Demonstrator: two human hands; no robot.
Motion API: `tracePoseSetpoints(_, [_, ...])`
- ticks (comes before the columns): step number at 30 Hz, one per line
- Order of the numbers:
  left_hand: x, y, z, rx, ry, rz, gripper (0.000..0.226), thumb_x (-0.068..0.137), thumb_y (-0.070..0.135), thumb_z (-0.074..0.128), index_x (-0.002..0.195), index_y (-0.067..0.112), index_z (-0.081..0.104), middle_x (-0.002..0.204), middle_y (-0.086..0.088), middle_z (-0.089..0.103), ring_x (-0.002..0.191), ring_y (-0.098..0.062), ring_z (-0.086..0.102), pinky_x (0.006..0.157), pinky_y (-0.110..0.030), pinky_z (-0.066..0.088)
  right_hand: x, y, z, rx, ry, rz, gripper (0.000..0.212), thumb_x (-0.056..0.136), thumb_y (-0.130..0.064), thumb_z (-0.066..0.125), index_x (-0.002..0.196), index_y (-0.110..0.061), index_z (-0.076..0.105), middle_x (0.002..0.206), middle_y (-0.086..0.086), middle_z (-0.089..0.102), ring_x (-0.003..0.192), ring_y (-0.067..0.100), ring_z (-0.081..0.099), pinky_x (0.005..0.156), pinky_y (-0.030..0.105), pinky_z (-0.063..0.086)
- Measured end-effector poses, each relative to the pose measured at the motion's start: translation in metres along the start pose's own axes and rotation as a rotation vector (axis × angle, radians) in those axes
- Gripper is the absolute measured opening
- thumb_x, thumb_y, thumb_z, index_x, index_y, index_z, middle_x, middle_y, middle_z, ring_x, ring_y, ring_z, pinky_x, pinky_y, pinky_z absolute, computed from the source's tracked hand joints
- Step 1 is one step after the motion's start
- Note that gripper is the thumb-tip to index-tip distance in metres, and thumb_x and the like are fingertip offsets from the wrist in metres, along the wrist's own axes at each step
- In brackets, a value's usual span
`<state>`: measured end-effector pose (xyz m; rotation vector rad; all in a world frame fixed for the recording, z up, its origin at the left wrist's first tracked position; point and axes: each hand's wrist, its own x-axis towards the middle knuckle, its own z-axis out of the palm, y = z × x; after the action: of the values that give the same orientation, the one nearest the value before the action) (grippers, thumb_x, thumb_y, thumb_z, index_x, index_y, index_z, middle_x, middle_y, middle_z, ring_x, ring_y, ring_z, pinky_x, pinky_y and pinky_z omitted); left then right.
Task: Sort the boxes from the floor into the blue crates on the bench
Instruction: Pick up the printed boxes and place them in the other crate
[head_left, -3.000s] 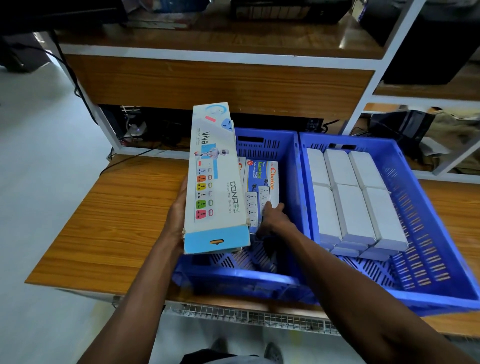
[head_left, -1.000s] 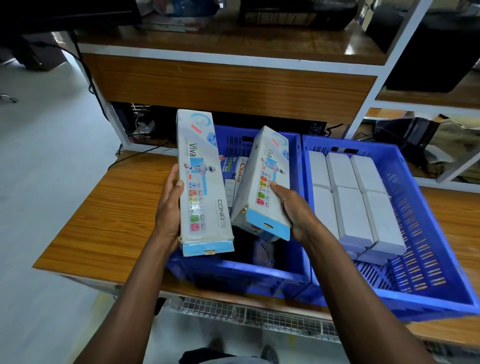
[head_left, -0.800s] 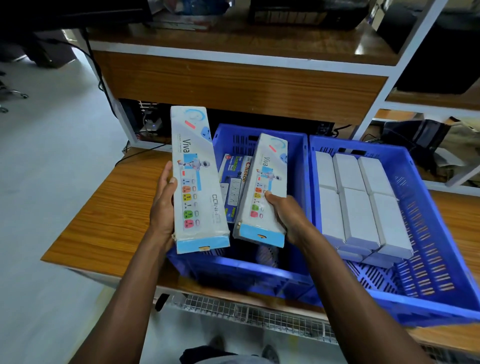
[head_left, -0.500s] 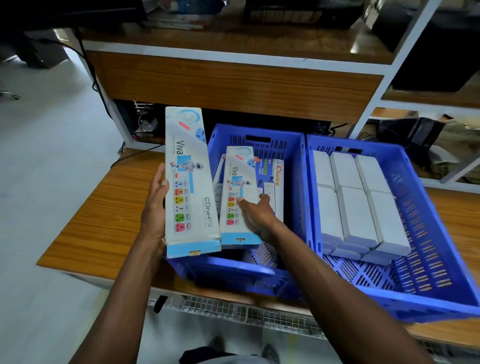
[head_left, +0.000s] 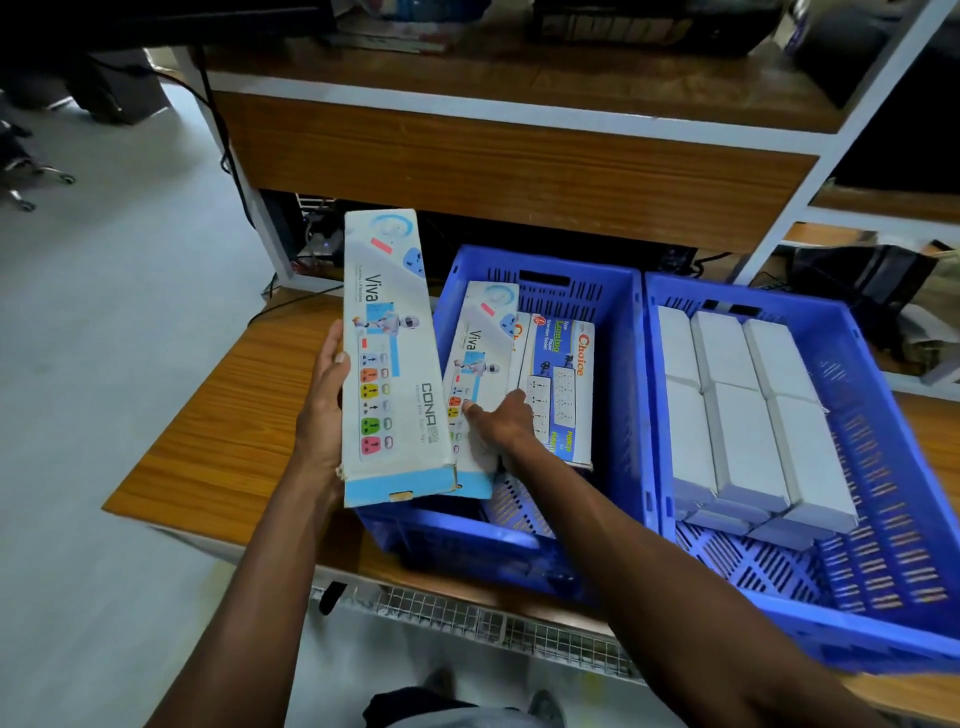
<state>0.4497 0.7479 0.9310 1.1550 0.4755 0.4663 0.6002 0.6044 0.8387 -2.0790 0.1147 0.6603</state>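
Observation:
My left hand (head_left: 324, 410) grips a long white Viva box (head_left: 389, 364) by its left edge and holds it upright over the left rim of the left blue crate (head_left: 626, 374). A second Viva box (head_left: 483, 358) lies tilted inside that crate, beside a blue-and-white Choice box (head_left: 563, 384). My right hand (head_left: 501, 423) rests on the lower part of that second Viva box, fingertips pressing its face. The right blue crate (head_left: 893, 441) holds several plain white boxes (head_left: 737, 415) packed in rows.
Both crates stand on a wooden bench (head_left: 218, 431) whose left part is bare. A wooden shelf unit with a white frame (head_left: 498, 156) rises behind. Cables (head_left: 291, 306) trail at the back left. Grey floor (head_left: 104, 364) spreads to the left.
My right hand has lowered the second Viva box into the left crate, next to the Choice box, and now rests on top of it. My left hand still holds its box.

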Motion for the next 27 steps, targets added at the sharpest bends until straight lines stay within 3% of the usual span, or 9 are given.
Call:
tracePoseSetpoints(6, [0.002,-0.005,0.001,0.006,-0.010,-0.029,0.046,0.107,0.029,0.046,0.152,0.041,0.040,0.130,-0.004,0.070,0.097,-0.019,0.074,0.067,-0.033,0.062,0.006,-0.006,0.021,-0.054,0.019,0.031,0.087,0.084,-0.049,0.079,0.144,-0.009,0.031,0.147,0.017,0.039,0.133,0.041,0.047,0.107,0.054,0.047])
tracePoseSetpoints(12, [0.006,-0.006,0.002,0.025,-0.036,-0.026,0.048,0.108,0.027,0.044,0.154,0.037,0.036,0.132,-0.006,0.069,0.096,-0.019,0.074,0.066,-0.032,0.062,0.018,-0.002,0.023,-0.034,0.033,0.034,0.091,0.072,-0.055,0.086,0.136,-0.010,0.038,0.141,0.015,0.049,0.128,0.038,0.054,0.101,0.053,0.053])
tracePoseSetpoints(16, [0.008,-0.005,0.011,0.012,-0.083,-0.036,0.049,0.109,0.022,0.040,0.156,0.034,0.034,0.133,-0.007,0.066,0.090,-0.015,0.074,0.063,-0.029,0.062,0.018,0.001,0.015,-0.048,0.001,0.010,0.092,0.067,-0.065,0.081,0.131,-0.012,0.042,0.133,0.012,0.056,0.122,0.035,0.058,0.096,0.052,0.055])
tracePoseSetpoints(22, [0.011,-0.010,0.023,0.017,-0.127,-0.078,0.047,0.108,0.026,0.043,0.153,0.039,0.037,0.130,-0.006,0.070,0.092,-0.017,0.074,0.063,-0.032,0.062,0.001,-0.008,-0.030,-0.002,0.089,-0.090,0.062,0.097,-0.060,0.053,0.132,-0.009,0.057,0.133,0.012,0.062,0.122,0.034,0.058,0.102,0.042,0.049])
tracePoseSetpoints(25, [0.012,-0.016,0.034,0.023,-0.147,-0.097,0.046,0.108,0.027,0.043,0.152,0.040,0.038,0.128,-0.006,0.071,0.094,-0.019,0.074,0.064,-0.034,0.062,-0.022,-0.016,-0.064,0.171,0.094,-0.155,0.043,0.101,-0.059,0.046,0.101,-0.019,0.059,0.101,-0.001,0.063,0.100,0.025,0.059,0.091,0.039,0.048])
tracePoseSetpoints(27, [0.010,-0.021,0.045,0.028,-0.148,-0.114,0.046,0.108,0.030,0.045,0.152,0.041,0.039,0.128,-0.006,0.071,0.096,-0.021,0.073,0.067,-0.036,0.061,-0.044,-0.022,-0.086,0.283,0.018,-0.184,0.039,0.102,-0.061,0.044,0.106,-0.024,0.056,0.101,-0.005,0.059,0.098,0.021,0.061,0.090,0.042,0.050])
